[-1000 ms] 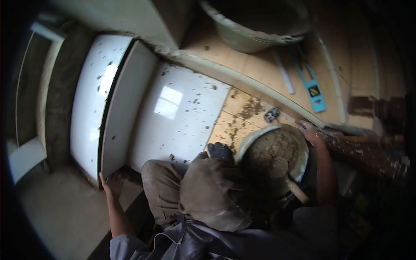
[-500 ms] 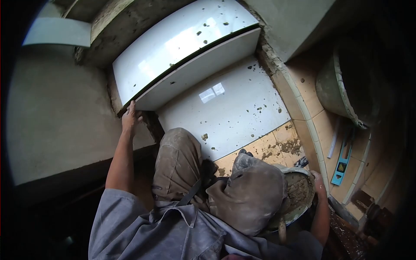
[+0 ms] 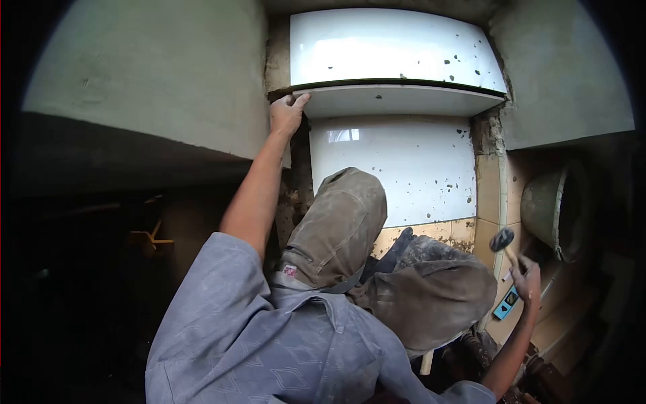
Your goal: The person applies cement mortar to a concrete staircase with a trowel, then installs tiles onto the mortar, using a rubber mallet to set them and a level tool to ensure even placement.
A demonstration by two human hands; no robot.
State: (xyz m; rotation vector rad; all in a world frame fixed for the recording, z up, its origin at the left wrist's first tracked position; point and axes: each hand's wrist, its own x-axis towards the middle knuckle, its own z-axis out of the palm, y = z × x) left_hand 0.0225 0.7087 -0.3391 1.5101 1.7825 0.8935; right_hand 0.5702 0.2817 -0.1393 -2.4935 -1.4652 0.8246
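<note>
My left hand (image 3: 286, 116) is at the left end of an upright white riser tile (image 3: 404, 102), its fingers closed on the tile's corner. My right hand (image 3: 527, 277) is wrapped round the wooden handle of a rubber mallet (image 3: 502, 240), held out at the right with its dark head up. Above the riser lies a glossy white step tile (image 3: 377, 47), with a dark gap between the two. Below it, another white tile (image 3: 397, 175) is dotted with mortar crumbs. The mortar bucket is mostly hidden behind my right knee.
A large bucket (image 3: 544, 205) lies tipped at the right. Near my right hand, a blue spirit level (image 3: 506, 304) rests on tan floor tiles. Plastered walls stand on the left (image 3: 155, 74) and right (image 3: 565, 81) of the steps. Mortar-smeared tan tiles (image 3: 463, 232) border the lower step.
My right hand has left the mortar bucket's rim and now holds up the rubber mallet. My left hand stays at the riser's left end. The view has turned, so the steps sit straighter.
</note>
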